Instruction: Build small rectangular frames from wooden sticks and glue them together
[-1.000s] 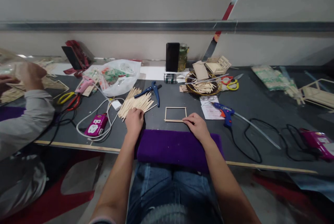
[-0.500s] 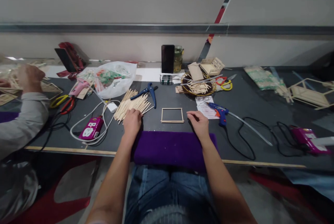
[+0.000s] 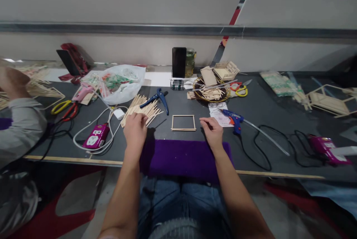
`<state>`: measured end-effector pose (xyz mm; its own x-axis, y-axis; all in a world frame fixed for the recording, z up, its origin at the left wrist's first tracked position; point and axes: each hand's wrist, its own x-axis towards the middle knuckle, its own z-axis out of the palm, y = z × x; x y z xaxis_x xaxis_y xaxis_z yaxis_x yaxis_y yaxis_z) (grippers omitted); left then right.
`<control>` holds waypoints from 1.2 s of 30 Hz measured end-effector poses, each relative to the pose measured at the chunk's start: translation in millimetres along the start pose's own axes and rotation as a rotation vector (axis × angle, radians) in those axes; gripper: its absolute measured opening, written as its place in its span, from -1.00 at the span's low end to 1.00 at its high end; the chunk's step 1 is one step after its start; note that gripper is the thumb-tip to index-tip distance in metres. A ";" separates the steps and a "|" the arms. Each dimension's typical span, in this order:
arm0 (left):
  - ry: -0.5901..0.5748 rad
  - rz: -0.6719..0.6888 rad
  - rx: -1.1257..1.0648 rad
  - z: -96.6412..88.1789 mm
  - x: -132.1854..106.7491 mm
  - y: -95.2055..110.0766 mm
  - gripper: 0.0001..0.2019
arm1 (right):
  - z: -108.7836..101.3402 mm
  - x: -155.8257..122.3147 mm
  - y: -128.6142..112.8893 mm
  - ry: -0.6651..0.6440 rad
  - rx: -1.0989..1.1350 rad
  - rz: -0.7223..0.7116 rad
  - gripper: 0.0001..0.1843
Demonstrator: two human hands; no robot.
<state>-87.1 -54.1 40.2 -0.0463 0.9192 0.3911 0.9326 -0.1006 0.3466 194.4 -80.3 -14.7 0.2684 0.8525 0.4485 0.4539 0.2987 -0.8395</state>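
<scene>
My left hand (image 3: 135, 129) is raised slightly at the near edge of a pile of thin wooden sticks (image 3: 136, 106). Its fingers pinch one wooden stick (image 3: 155, 114), which points right and casts a thin shadow on the table. A small rectangular stick frame (image 3: 183, 129) lies flat between my hands. To its right rests my right hand (image 3: 212, 130), thumb and forefinger pressed together; whatever they may hold is too small to make out. A blue cutter (image 3: 162, 99) lies across the pile. Just right of my right hand is a blue glue gun (image 3: 235, 119) on a printed paper (image 3: 220, 109).
A purple cloth (image 3: 184, 157) covers the table's front edge. Behind stand a phone (image 3: 179, 62), a jar (image 3: 190, 64) and a basket of sticks (image 3: 196, 92), with scissors (image 3: 242, 90) beside it. Cables surround a magenta power box (image 3: 96, 136). A co-worker's sleeve (image 3: 25, 127) is at left.
My left hand has lifted off the pile and moved slightly left, now with a stick in its fingers. My right hand stays in place. The co-worker's hand has shifted left.
</scene>
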 end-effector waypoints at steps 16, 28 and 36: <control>-0.327 0.108 -0.618 60.9 -8.4 47.7 -0.87 | 2.7 -1.9 2.9 -0.255 -0.159 -0.028 -0.75; -0.288 -0.042 -0.435 66.6 -30.0 19.4 -0.93 | 3.1 -2.0 15.4 -0.294 -0.327 0.101 -0.75; -0.304 -0.011 -0.324 62.8 -30.2 27.7 -0.94 | 5.6 -1.2 15.6 -0.316 -0.324 0.116 -0.77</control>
<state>-37.3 -60.7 -15.6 0.0966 0.9863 0.1340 0.7700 -0.1594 0.6178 196.4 -74.3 -30.0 0.0839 0.9762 0.2002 0.6915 0.0876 -0.7170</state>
